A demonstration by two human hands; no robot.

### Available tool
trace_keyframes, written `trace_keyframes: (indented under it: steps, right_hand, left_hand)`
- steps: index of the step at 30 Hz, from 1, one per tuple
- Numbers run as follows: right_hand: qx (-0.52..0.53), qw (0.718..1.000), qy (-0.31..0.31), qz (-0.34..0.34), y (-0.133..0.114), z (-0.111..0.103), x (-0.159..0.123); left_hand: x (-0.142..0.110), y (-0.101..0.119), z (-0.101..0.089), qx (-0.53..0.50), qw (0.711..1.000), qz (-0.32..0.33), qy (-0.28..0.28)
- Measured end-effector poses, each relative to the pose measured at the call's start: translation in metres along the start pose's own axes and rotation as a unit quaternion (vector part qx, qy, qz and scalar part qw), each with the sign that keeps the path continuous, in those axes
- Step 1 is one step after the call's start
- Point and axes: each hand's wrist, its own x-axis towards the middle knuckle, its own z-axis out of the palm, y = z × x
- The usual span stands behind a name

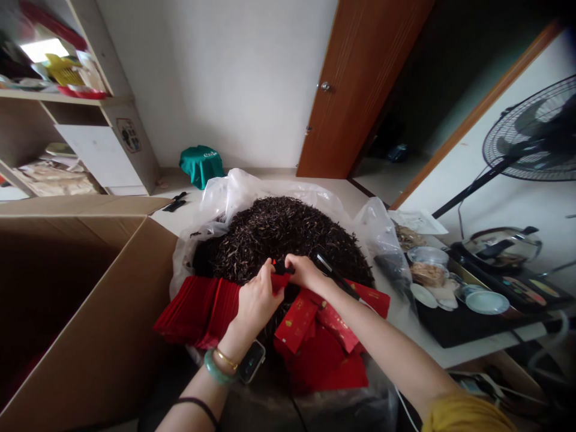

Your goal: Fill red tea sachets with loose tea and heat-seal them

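Observation:
A large clear plastic bag (pixel 234 192) holds a heap of dark loose tea leaves (pixel 283 234). Red paper packets lie on its near edge, a stack (pixel 198 309) at the left and a loose pile (pixel 324 342) at the right. My left hand (pixel 257 297) and my right hand (pixel 303 270) meet over the heap, both pinched closed on one red packet (pixel 278 277) held between them. A thin black tool (pixel 335 273) lies by my right wrist. My left wrist carries a green bangle, a gold bracelet and a watch.
A big open cardboard box (pixel 90 300) stands at the left. A low table (pixel 477 348) at the right bears a black tea tray, cups (pixel 486 302) and a lidded pot (pixel 501 246). A standing fan (pixel 535 138), shelves (pixel 67 120), a green cloth (pixel 201 163) and a wooden door (pixel 360 84) stand behind.

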Motion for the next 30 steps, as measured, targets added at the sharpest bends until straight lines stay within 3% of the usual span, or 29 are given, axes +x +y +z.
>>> trace_keyframes:
  steps: [6, 11, 17, 30]
  right_hand:
    - [0.171, 0.985, 0.036, -0.008, 0.007, -0.039, -0.004]
    - [0.264, 0.961, 0.039, -0.067, -0.022, -0.065, -0.024]
    - [0.166, 0.962, 0.152, -0.156, -0.054, -0.056, -0.033]
    - [0.084, 0.972, 0.125, -0.178, -0.049, -0.049, -0.043]
  left_hand:
    - [0.0, 0.001, 0.0, 0.01, 1.0, 0.002, 0.001]
    - [0.0, 0.0, 0.001, 0.0, 1.0, 0.013, 0.019]
    - [0.0, 0.001, -0.002, 0.015, 1.0, 0.01, 0.007]
    - [-0.001, -0.001, 0.003, 0.024, 0.999, 0.012, 0.034]
